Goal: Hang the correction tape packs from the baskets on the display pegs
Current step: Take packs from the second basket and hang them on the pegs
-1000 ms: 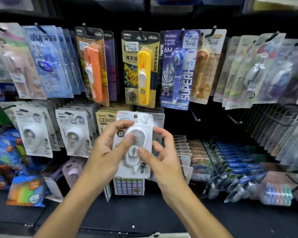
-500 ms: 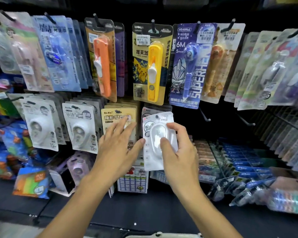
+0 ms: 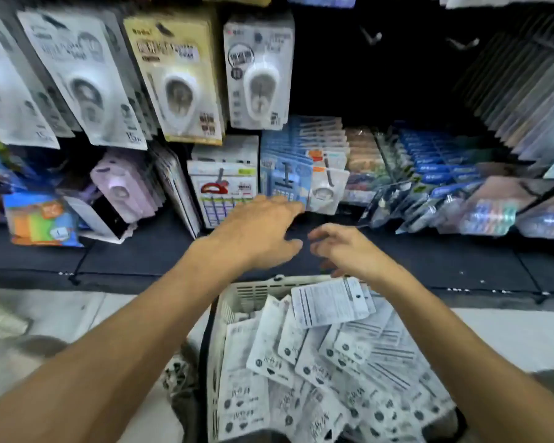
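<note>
A white correction tape pack (image 3: 259, 71) hangs on a display peg at top centre, beside a yellow-backed pack (image 3: 177, 79). Below me a white plastic basket (image 3: 253, 290) holds several white correction tape packs (image 3: 330, 303), most lying back side up. My left hand (image 3: 259, 230) hovers above the basket's far rim with fingers spread and holds nothing. Just to its right, my right hand (image 3: 343, 246) has loosely curled fingers and is empty too. The picture is blurred by motion.
More white packs (image 3: 84, 81) hang at upper left. The dark shelf (image 3: 141, 251) carries lilac packs (image 3: 125, 187), a box with a red tape picture (image 3: 223, 190), blue packs (image 3: 442, 161) and a colourful packet (image 3: 40, 219). Bare pegs (image 3: 373, 35) stick out at upper right.
The white pack that my right hand held now hangs on the peg. Both hands have let go and dropped towards the basket, and my view has tilted down.
</note>
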